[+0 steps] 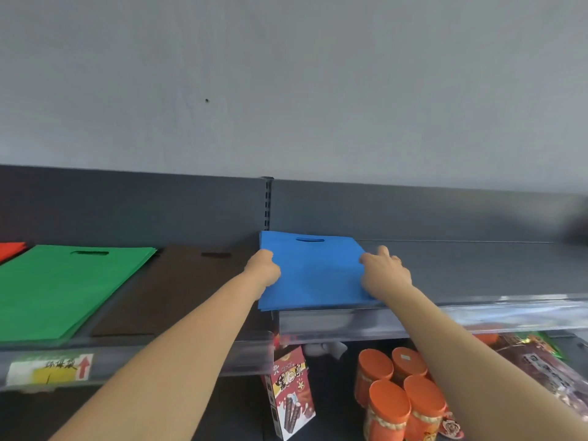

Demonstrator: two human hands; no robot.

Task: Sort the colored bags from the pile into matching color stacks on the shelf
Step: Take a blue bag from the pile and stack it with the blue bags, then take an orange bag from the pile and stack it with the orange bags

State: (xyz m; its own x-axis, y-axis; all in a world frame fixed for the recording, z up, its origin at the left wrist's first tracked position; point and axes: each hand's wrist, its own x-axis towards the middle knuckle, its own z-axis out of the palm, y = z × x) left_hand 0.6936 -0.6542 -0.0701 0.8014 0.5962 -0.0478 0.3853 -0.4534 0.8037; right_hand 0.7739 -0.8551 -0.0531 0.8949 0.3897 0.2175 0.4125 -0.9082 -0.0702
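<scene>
A plain grey wall fills the upper half of the head view. Below it a dark grey shelf (477, 268) with a clear front lip runs across the frame. On it, from the left edge toward the centre, lie 4 colours of flat bags: a sliver of red bags (9, 249), a stack of green bags (63, 291), a stack of brown bags (178, 288), and the blue bags (315, 272) at the centre. The blue stack sits near the back panel with its cut-out handle away from the person.

The left hand (264, 268) grips the blue stack's left edge with curled fingers. The right hand (383, 275) holds the right edge with fingers bent over it. Its thumb is hard to read, so it may be pressing more than pinching. Under the shelf, at lower right, stand orange-lidded jars (401, 393) beside a snack box (291, 389).

The bags look like thin non-woven fabric: light, soft, limp, and apt to slide over 1 another. Holding the 2 side edges, as here, seems a sound way to square them. A hold at 1 corner would probably let the sheet droop and fan the layers.
</scene>
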